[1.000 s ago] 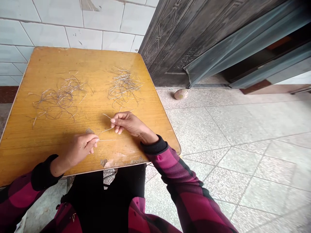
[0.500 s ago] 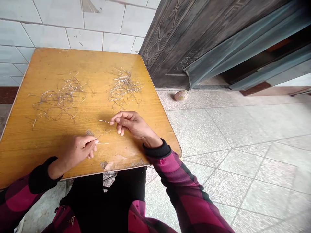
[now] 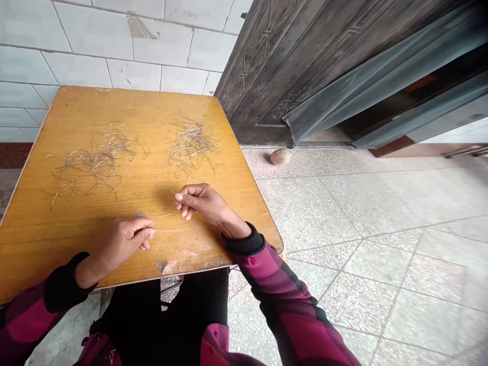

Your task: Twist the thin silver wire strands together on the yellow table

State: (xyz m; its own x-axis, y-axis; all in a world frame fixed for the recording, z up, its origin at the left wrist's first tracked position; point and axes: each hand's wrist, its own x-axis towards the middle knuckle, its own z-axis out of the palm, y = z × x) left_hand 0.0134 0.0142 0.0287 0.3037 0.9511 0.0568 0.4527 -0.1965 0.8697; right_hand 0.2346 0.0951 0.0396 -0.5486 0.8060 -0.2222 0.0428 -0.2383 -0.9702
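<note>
Over a yellow wooden tabletop (image 3: 133, 109) my two hands work close together near its front edge. My left hand (image 3: 124, 241) pinches a thin silvery wire strand (image 3: 168, 231), which runs out to the right from its fingertips. My right hand (image 3: 200, 201) pinches another fine strand (image 3: 173, 192) between thumb and forefinger. A loose, looping tangle of wire strands (image 3: 91, 165) lies on the table at the left. Farther right and just beyond my right hand sits a denser tuft of shorter strands (image 3: 192, 147). Neither hand touches these piles.
The table's front edge is chipped (image 3: 163, 265) below my hands. White tiles (image 3: 114, 46) cover the wall behind it. A dark metal door (image 3: 263, 76) stands to the right, with a small worn ball (image 3: 280, 156) on the speckled tile floor (image 3: 343, 213).
The view has tilted, so the table sits lower in the picture. The strands at my fingertips have shifted slightly, while both hands stay in nearly the same place.
</note>
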